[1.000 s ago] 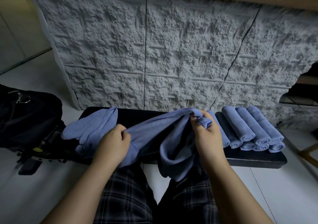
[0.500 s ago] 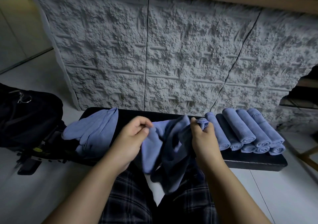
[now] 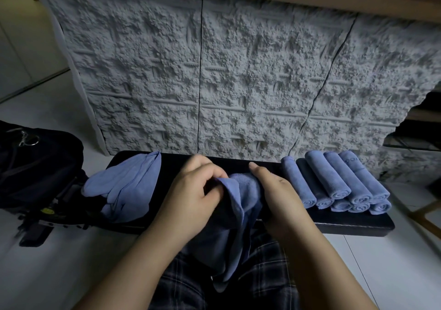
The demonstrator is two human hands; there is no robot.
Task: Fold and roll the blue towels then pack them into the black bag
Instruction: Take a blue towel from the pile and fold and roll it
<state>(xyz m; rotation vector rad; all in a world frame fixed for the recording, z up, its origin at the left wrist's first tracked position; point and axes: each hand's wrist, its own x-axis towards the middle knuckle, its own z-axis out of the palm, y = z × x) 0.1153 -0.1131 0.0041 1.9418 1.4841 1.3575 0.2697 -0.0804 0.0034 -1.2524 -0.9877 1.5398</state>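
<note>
A rough grey stone-textured wall panel [image 3: 238,76] backs the long black padded table [image 3: 358,221]. The black fabric bag [image 3: 35,166] sits at its left end, beside loose blue towels [image 3: 126,185]; rolled blue towels [image 3: 334,185] are stacked right. Mid-table, the left hand [image 3: 191,197] and right hand [image 3: 279,195] each hold a grip on a draped blue towel [image 3: 241,197].

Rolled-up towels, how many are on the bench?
8 rolled-up towels, all stacked at the right end of the bench: five in the bottom row and three lying on top. More could be hidden under the pile.
</note>
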